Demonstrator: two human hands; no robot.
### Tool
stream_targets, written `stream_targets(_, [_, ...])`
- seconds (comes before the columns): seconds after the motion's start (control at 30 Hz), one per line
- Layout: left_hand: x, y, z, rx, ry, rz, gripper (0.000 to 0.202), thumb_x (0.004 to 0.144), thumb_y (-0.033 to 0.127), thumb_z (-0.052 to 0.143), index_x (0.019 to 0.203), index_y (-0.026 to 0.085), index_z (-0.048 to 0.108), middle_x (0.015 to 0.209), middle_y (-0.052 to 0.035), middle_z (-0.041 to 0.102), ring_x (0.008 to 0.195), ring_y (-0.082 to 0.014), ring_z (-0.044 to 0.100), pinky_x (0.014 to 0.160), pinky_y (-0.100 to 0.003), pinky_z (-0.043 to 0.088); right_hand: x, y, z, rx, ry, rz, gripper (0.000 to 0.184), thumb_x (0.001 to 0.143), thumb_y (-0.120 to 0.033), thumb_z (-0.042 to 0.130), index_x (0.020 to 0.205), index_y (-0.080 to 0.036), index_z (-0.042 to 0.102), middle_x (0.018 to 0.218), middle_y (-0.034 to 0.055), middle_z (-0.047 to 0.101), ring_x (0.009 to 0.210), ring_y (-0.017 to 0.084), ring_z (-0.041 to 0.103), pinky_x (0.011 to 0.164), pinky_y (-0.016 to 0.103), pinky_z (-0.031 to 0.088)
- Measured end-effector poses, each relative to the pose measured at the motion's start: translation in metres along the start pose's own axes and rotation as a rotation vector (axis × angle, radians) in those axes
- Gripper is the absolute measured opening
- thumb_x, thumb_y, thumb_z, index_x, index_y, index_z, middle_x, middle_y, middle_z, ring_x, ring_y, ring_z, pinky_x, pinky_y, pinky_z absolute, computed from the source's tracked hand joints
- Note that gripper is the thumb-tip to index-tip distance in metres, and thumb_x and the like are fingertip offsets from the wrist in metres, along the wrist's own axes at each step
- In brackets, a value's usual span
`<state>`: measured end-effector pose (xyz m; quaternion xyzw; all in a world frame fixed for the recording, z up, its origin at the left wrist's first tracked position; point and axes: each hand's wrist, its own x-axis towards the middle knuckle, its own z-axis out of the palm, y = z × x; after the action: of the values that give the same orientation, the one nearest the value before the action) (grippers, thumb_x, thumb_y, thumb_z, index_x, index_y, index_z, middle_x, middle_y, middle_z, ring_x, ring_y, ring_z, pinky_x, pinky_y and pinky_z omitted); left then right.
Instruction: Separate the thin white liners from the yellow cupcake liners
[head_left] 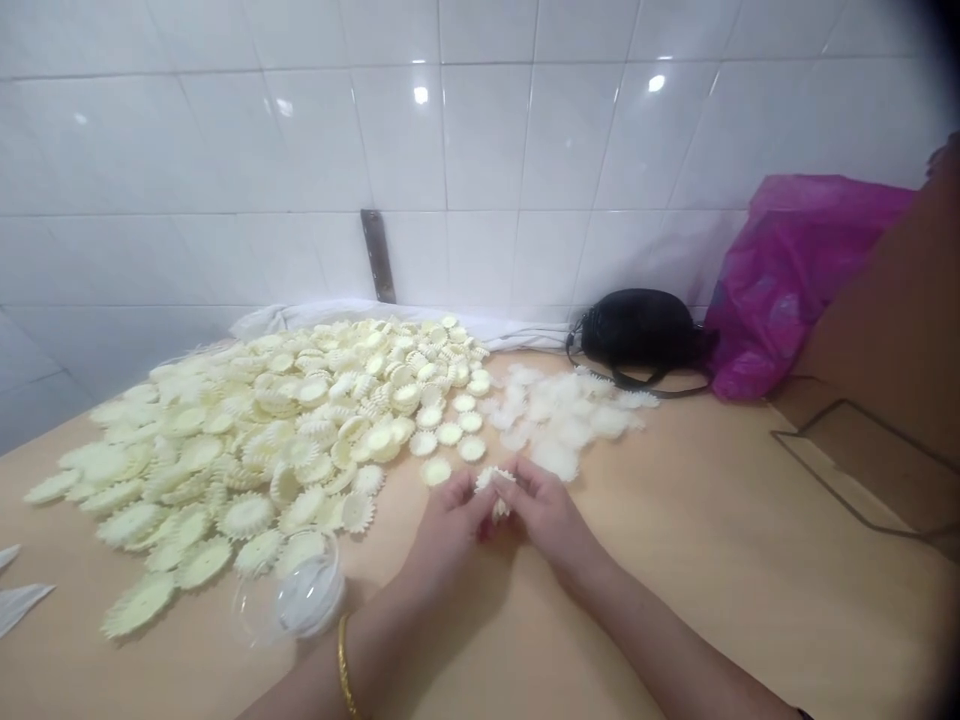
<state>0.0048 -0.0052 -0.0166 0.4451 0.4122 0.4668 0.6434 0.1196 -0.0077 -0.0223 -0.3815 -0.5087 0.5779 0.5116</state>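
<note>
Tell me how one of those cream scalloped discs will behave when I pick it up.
The cream scalloped disc looks thin, so it is probably light and easy to lift. The curled piece between the left hand and right hand suggests it bends rather than snaps. Its fine toothed rim may tear, so pinch gently.

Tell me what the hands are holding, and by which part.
The left hand and right hand hold a pale cream, toothed round piece by its edge, pinched between their fingertips; the fingers hide the exact contact points.
</note>
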Motion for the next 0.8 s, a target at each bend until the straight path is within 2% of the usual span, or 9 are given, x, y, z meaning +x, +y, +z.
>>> stream_targets(0.13, [-0.003, -0.003, 0.005, 0.029, -0.018, 0.029, 0.029, 0.073, 0.036, 0.063, 0.056, 0.015, 0.052, 0.048, 0.0001, 0.048, 0.046, -0.0085, 0.043, 0.049, -0.022, 0.031, -0.003, 0.0, 0.002, -0.069, 0.121, 0.05, 0.031, 0.078, -0.047, 0.053, 0.066, -0.019, 0.048, 0.048, -0.0049, 0.053, 0.044, 0.012, 0.052, 0.045, 0.023, 0.04])
stream_targets(0.23, [-0.007, -0.001, 0.012, -0.068, 0.007, -0.022, 0.033, 0.075, 0.041, 0.06, 0.056, 0.015, 0.05, 0.045, 0.0008, 0.045, 0.042, -0.0083, 0.041, 0.046, -0.022, 0.03, -0.003, 0.005, 0.002, -0.031, 0.141, 0.095, 0.034, 0.077, -0.051, 0.053, 0.066, -0.019, 0.05, 0.044, -0.0049, 0.051, 0.039, 0.012, 0.048, 0.04, 0.023, 0.036])
stream_targets(0.33, [-0.007, 0.0, 0.012, -0.185, 0.063, -0.086, 0.041, 0.078, 0.046, 0.053, 0.051, 0.016, 0.043, 0.043, 0.0007, 0.043, 0.041, -0.0087, 0.041, 0.045, -0.022, 0.032, 0.0, 0.011, -0.004, 0.097, 0.122, 0.121, 0.033, 0.075, -0.05, 0.056, 0.068, -0.019, 0.051, 0.049, -0.0036, 0.055, 0.04, 0.011, 0.048, 0.041, 0.023, 0.037])
stream_targets(0.43, [-0.004, -0.001, 0.006, -0.209, 0.102, -0.125, 0.036, 0.077, 0.048, 0.053, 0.061, 0.016, 0.049, 0.049, -0.0002, 0.049, 0.044, -0.0103, 0.045, 0.048, -0.024, 0.037, 0.002, 0.013, -0.01, 0.124, 0.174, 0.123, 0.029, 0.073, -0.047, 0.06, 0.079, -0.019, 0.055, 0.059, -0.0027, 0.059, 0.046, 0.01, 0.05, 0.044, 0.022, 0.037])
stream_targets(0.5, [-0.003, -0.001, 0.003, -0.187, 0.08, -0.125, 0.027, 0.075, 0.039, 0.059, 0.065, 0.015, 0.051, 0.052, -0.0002, 0.051, 0.046, -0.0097, 0.046, 0.049, -0.023, 0.037, 0.0, 0.01, -0.011, 0.058, 0.199, 0.109, 0.03, 0.075, -0.045, 0.059, 0.093, -0.022, 0.055, 0.062, -0.0035, 0.06, 0.049, 0.011, 0.051, 0.047, 0.022, 0.039])
stream_targets(0.6, [-0.004, 0.001, 0.003, -0.167, 0.058, -0.107, 0.016, 0.073, 0.019, 0.06, 0.061, 0.014, 0.051, 0.051, -0.0002, 0.05, 0.047, -0.0082, 0.045, 0.05, -0.022, 0.035, -0.005, 0.003, -0.011, -0.083, 0.095, 0.084, 0.032, 0.077, -0.043, 0.057, 0.104, -0.024, 0.054, 0.065, -0.003, 0.061, 0.057, 0.013, 0.055, 0.055, 0.025, 0.043])
stream_targets(0.7, [-0.006, 0.003, 0.004, -0.159, 0.089, -0.067, 0.015, 0.072, 0.011, 0.056, 0.059, 0.015, 0.049, 0.05, 0.0003, 0.049, 0.046, -0.0083, 0.043, 0.05, -0.022, 0.034, -0.008, -0.001, -0.012, -0.175, 0.033, 0.064, 0.032, 0.077, -0.041, 0.057, 0.102, -0.021, 0.059, 0.075, 0.0008, 0.064, 0.066, 0.015, 0.057, 0.061, 0.027, 0.043])
stream_targets(0.8, [-0.004, -0.001, 0.001, -0.015, 0.118, 0.027, 0.016, 0.069, 0.009, 0.057, 0.057, 0.016, 0.048, 0.051, 0.0011, 0.049, 0.048, -0.0085, 0.043, 0.051, -0.022, 0.033, -0.009, -0.002, -0.013, -0.283, 0.076, 0.055, 0.028, 0.078, -0.04, 0.054, 0.094, -0.018, 0.063, 0.074, 0.0022, 0.063, 0.066, 0.016, 0.056, 0.059, 0.027, 0.043])
